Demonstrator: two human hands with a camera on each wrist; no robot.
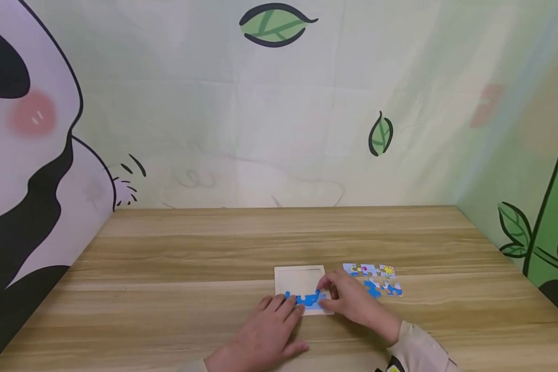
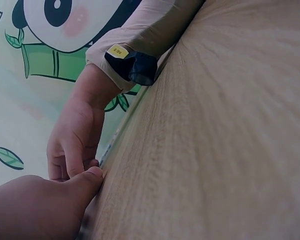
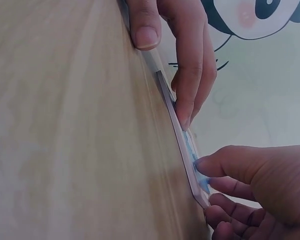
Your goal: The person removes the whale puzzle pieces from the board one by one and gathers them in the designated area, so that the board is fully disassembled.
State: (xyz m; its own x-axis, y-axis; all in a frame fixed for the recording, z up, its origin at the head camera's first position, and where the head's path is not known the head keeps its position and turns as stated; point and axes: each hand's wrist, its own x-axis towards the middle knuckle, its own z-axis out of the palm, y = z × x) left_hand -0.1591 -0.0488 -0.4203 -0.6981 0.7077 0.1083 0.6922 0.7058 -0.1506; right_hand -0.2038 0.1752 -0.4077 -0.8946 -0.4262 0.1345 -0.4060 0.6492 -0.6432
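A square wooden puzzle tray (image 1: 297, 268) lies on the table, its lower part filled with blue puzzle pieces (image 1: 304, 299). My left hand (image 1: 267, 330) rests palm down over the tray's near left edge, fingers extended onto the pieces. At the tray's right side my right hand (image 1: 353, 299) has thumb and forefinger around a blue puzzle piece (image 1: 318, 293) in the lower row. The right wrist view shows the right thumb (image 3: 215, 162) against the blue picture surface, beside the tray rim (image 3: 177, 135); the piece's outline is mostly hidden there.
Loose puzzle pieces (image 1: 369, 269) lie in two rows right of the tray, one bearing a yellow sun (image 1: 387, 270); the right hand partly covers them. Behind the wooden table (image 1: 190, 248) stands a wall (image 1: 279, 129) with panda and leaf drawings.
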